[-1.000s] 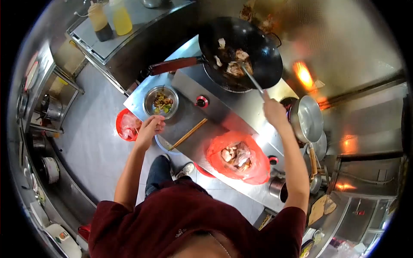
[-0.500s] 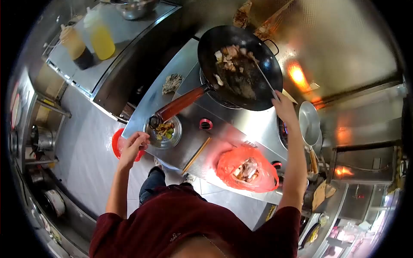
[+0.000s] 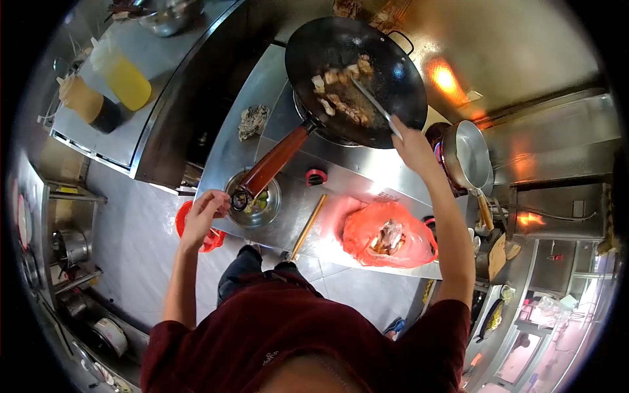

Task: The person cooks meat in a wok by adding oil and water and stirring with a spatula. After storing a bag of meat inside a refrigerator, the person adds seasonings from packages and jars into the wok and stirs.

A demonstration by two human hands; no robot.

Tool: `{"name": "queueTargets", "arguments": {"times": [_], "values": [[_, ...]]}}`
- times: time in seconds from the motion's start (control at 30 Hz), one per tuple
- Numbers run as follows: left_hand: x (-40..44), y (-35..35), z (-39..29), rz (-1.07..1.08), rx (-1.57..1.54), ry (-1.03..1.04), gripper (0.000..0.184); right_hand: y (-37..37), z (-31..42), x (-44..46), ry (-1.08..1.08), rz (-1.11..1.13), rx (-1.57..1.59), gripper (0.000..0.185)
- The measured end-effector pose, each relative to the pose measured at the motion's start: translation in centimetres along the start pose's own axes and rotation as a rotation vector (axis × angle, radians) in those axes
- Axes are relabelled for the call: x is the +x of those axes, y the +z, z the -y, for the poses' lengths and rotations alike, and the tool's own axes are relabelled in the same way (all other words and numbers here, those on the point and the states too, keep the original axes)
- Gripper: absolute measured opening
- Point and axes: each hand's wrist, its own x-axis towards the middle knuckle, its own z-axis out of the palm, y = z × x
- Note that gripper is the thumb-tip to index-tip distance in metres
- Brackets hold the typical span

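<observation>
The wok (image 3: pixel 400 85) is lying beyond your right hand (image 3: pixel 411 145), which is clamping the metal utensil (image 3: pixel 372 100) among the food pieces (image 3: pixel 347 110). Its handle (image 3: pixel 275 157), now swung over the bowl (image 3: pixel 272 209), is sitting within easier reach of your loosely curling left hand (image 3: pixel 203 215); whether its fingertips are meeting, you cannot tell.

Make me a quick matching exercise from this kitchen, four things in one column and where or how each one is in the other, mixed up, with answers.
1. Wok
2. Chopsticks
3. Bottle of yellow liquid
4. Plastic bag

A. Red, partly open
B. Beside the bottle of dark liquid
C. Black, with the metal utensil from the right hand in it
D. Between the steel bowl and the plastic bag

Right pairs: 1-C, 2-D, 3-B, 4-A
</observation>
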Motion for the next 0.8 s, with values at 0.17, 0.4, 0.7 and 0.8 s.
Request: {"name": "queueTargets", "arguments": {"times": [0.17, 0.4, 0.7, 0.8], "values": [[-2.3, -0.9, 2.3, -0.075, -0.066, -0.049, 0.018, -5.7, -3.0, -10.7, -0.232, -0.146, 0.077, 0.041], [-2.2, 0.2, 2.1, -0.060, -0.063, -0.024, 0.018, -5.0, -3.4, -6.9, -0.032, 0.006, -0.009, 0.047], [-3.2, -1.4, 2.3, -0.058, -0.054, 0.005, 0.016, -6.6, -1.1, -11.8, -0.042, -0.016, -0.025, 0.042], [-2.6, -1.6, 2.2, -0.073, -0.056, -0.013, 0.016, -8.7, -0.6, -14.0, -0.052, -0.080, 0.025, 0.040]]}}
